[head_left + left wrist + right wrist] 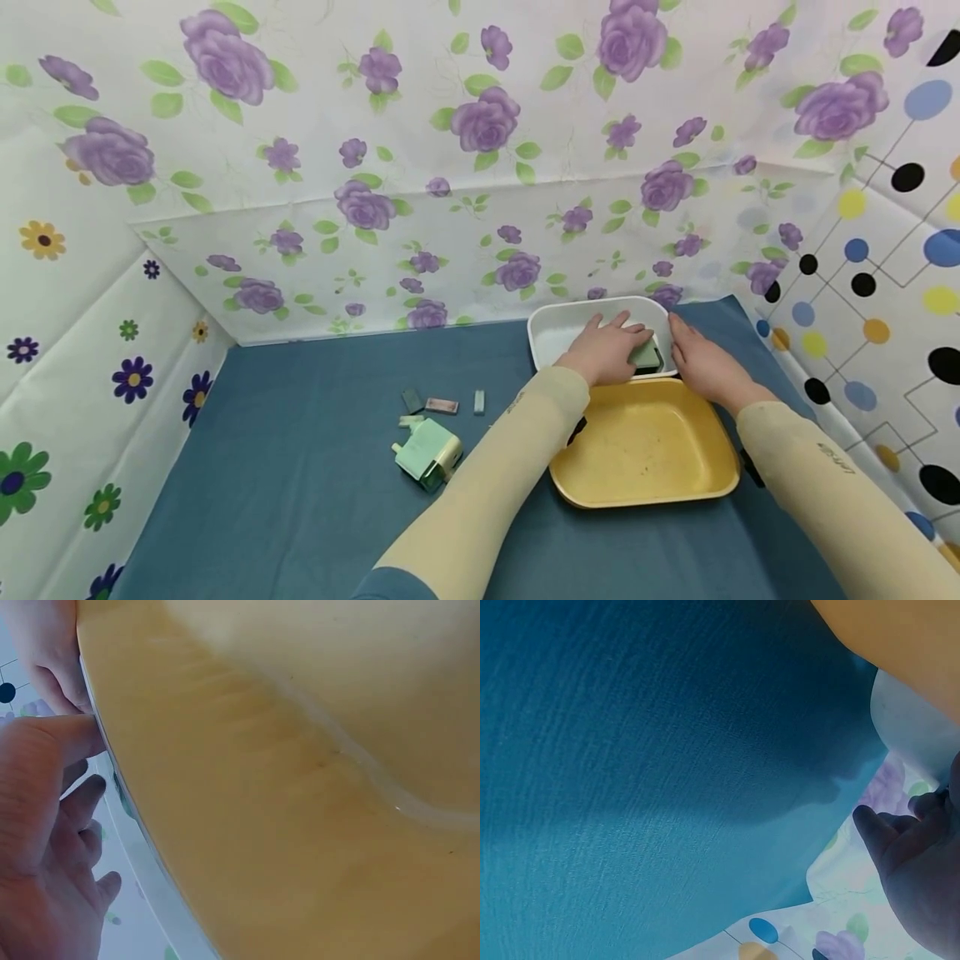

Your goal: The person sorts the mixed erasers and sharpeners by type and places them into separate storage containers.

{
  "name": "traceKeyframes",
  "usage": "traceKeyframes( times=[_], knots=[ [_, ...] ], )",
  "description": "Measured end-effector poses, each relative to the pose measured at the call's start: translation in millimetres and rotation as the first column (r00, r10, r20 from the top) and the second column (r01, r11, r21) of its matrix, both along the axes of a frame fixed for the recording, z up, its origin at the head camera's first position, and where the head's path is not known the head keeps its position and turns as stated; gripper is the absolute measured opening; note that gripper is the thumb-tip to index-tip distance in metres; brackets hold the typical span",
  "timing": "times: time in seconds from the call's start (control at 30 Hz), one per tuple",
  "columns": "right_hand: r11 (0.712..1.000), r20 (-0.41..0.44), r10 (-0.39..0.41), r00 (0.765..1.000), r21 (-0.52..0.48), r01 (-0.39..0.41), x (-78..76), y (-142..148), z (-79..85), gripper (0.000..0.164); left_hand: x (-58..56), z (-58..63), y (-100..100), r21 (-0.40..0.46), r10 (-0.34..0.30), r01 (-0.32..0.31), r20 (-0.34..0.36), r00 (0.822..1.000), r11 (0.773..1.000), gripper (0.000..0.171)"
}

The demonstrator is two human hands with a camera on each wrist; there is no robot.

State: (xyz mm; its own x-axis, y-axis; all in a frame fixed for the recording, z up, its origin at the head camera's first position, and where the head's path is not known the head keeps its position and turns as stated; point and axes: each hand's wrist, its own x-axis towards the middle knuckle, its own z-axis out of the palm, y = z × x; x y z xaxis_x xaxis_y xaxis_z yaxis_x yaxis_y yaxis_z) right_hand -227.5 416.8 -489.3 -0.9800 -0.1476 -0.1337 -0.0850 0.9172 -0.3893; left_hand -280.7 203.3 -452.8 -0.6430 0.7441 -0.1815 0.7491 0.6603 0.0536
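Note:
A white tray [558, 315] stands against the back wall, partly overlapped by the front yellow tray's edge. Over it, my left hand [603, 350] reaches in with its fingers spread, beside a pale green boxy object [647, 358] with a dark edge. The hand partly covers that object, and the thumb tip is hidden behind the yellow tray's rim in the left wrist view. At the white tray's right end, my right hand [705, 362] holds the rim. In the right wrist view some of its fingers bend toward the tray's side; their contact is partly hidden.
Directly in front is the yellow tray [645, 450], beneath my forearms. To the left lie a mint-green pencil sharpener [429, 450], a pink eraser-like block [442, 406], a dark green block [412, 400] and a pale block [479, 402] on the blue cloth [300, 467]. Patterned sheets enclose the table.

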Motion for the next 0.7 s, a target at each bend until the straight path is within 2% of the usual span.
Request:
traceKeyframes(
  times=[0.2,0.37,0.7],
  knots=[
    [1.0,-0.018,0.012,1.0,0.008,-0.012,-0.9,-0.1,-1.7,0.063,0.2,2.1,-2.8,0.008,0.012,-0.012,-0.032,0.999,1.0,0.069],
    [1.0,-0.024,0.016,1.0,0.01,-0.016,-0.6,-0.3,-3.5,0.064,2.5,5.8,-11.2,0.056,0.032,-0.029,-0.053,0.998,0.998,0.07],
    [1.0,-0.015,0.019,1.0,0.022,-0.019,1.8,-5.2,2.8,0.064,7.4,17.3,-50.2,0.155,0.068,-0.062,-0.038,0.997,0.986,0.065]
  ],
)
